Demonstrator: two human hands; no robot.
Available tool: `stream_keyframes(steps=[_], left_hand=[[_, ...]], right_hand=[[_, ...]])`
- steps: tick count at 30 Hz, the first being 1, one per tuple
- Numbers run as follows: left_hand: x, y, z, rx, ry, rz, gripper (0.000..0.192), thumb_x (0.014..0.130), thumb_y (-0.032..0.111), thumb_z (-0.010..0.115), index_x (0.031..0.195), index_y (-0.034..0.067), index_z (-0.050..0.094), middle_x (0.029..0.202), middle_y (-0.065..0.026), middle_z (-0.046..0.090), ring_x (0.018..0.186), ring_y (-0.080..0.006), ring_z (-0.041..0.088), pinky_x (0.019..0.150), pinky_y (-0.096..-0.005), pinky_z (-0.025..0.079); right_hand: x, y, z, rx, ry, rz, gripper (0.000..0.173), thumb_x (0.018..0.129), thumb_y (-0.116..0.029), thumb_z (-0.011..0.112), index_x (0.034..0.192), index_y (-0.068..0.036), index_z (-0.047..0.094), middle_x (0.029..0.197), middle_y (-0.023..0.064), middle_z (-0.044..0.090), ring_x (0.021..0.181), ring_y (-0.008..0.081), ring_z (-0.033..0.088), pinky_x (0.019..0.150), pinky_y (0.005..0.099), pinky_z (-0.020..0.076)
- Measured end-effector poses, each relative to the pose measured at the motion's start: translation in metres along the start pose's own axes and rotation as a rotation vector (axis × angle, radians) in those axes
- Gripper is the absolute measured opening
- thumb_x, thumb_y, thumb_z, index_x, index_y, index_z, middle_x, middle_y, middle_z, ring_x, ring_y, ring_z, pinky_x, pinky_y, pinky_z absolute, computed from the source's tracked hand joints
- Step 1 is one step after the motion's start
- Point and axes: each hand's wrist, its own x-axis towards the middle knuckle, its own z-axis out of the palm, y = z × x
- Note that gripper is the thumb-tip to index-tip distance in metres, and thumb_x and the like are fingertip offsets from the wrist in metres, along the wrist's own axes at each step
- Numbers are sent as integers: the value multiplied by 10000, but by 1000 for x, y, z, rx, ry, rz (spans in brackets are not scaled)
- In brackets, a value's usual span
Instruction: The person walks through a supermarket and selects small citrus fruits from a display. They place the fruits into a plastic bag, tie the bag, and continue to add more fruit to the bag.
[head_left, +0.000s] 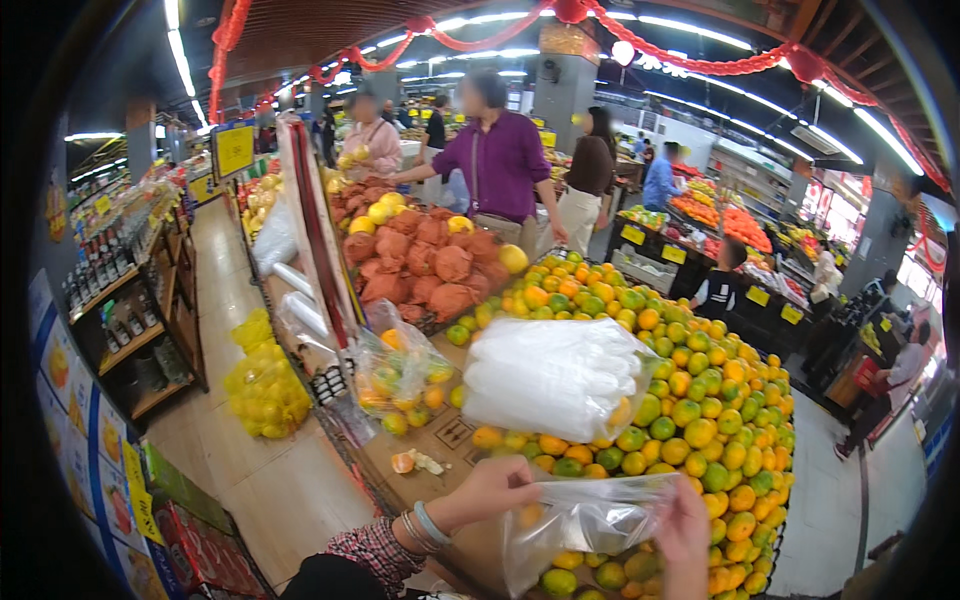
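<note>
A clear plastic bag (581, 517) stretches between my two hands over the near part of a heap of green and orange mandarins (686, 412). My left hand (495, 487), with bangles at its wrist, pinches the bag's left upper edge. At the right end of the rim, my right hand (684, 525) grips the bag between thumb and fingers. Beyond them, a large pack of white plastic bags (551, 375) lies on the fruit. A partly filled clear bag of mandarins (397, 367) sits on the cardboard (450, 480) to the left, near a peeled mandarin (405, 463).
Fruits wrapped in reddish paper (420, 251) are piled behind the mandarins. Rolls of plastic bags (300, 300) and an upright post (311, 225) border the stand's left side. Yellow net bags of fruit (266, 382) rest on the floor. A person in purple (495, 161) stands across the stand.
</note>
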Motion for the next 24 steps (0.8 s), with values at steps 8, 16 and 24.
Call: stream_keyframes(steps=[8,16,24], left_hand=[[10,30,6,468,63,412,279,756,61,614,1027,46,548,995,-98,568,815,-220,576,690,-322,473],[1,22,10,-596,-475,-48,198,912,165,535,1023,11,593,890,5,580,828,-86,522,756,-252,432],[-10,39,2,-1061,-483,15,259,816,118,625,1009,33,474,816,1,483,730,-91,468,670,-257,416]], right_hand=[[-9,7,56,-956,-159,-193,100,860,-43,546,948,-35,500,712,14,526,649,108,542,568,232,430],[18,2,39,-1931,-88,-732,302,666,-13,658,956,-69,594,773,131,562,726,331,566,639,372,475],[42,-22,-6,-1333,232,-502,193,731,62,633,910,10,582,758,75,629,685,146,596,599,286,474]])
